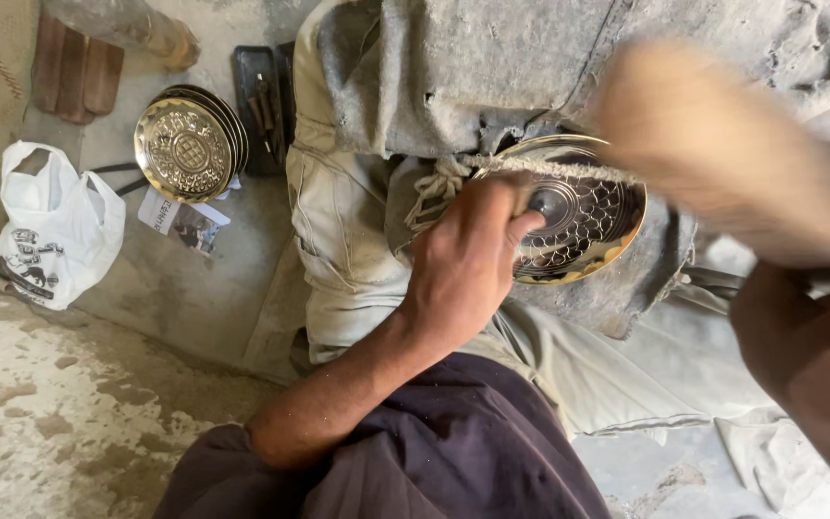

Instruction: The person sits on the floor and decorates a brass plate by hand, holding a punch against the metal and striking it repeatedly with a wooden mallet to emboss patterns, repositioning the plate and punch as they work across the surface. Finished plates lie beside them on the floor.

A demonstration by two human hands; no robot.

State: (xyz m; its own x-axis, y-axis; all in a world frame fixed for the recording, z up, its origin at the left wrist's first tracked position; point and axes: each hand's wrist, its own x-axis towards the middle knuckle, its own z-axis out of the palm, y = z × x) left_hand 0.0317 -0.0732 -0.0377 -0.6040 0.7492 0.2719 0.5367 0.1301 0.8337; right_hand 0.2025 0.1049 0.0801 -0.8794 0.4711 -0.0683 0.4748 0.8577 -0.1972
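Observation:
A round engraved metal plate [588, 216] with a gold rim lies on grey cloth [492, 67] over my lap. A frayed rope [549, 168] runs across its upper part. My left hand [468, 255] rests on the plate's left side. Its fingers are curled around what looks like a thin tool, mostly hidden in the fist, and the thumb points at the plate's centre. My right hand [722, 144] is a tan blur above the plate's right side. The motion blur hides whether it holds anything.
A stack of engraved brass plates [189, 149] sits on the concrete floor at left. A black tray of small tools [263, 106] lies beside it. A white plastic bag [55, 226], a printed paper [184, 221], a plastic bottle [127, 24] and brown leather pieces [74, 67] lie further left.

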